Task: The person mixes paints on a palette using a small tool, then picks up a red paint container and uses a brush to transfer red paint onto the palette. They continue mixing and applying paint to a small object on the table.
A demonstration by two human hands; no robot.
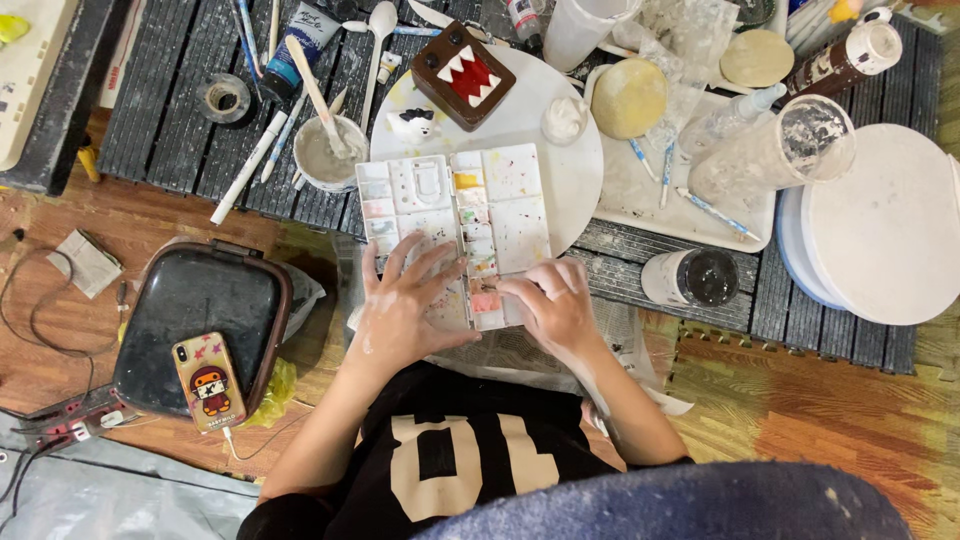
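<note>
A white paint palette box (455, 215) with stained wells lies open across the near edge of a round white board (570, 175). My left hand (405, 305) rests flat on its lower left half, fingers spread. My right hand (550, 300) presses on its lower right corner, fingers curled onto the wells, a ring on one finger. Neither hand holds a tool. Behind the palette sit a small white figurine (413, 124) and a brown box-shaped figure with a red toothed mouth (463, 76).
A cup of grey paste with a stick (328, 150), brushes, a white marker (248, 167) and a paint tube (300, 40) lie left. A plastic cup (775, 155), tray (690, 215), dark jar (692, 277) and round white slab (885, 225) sit right. A phone (208, 380) rests on a black case.
</note>
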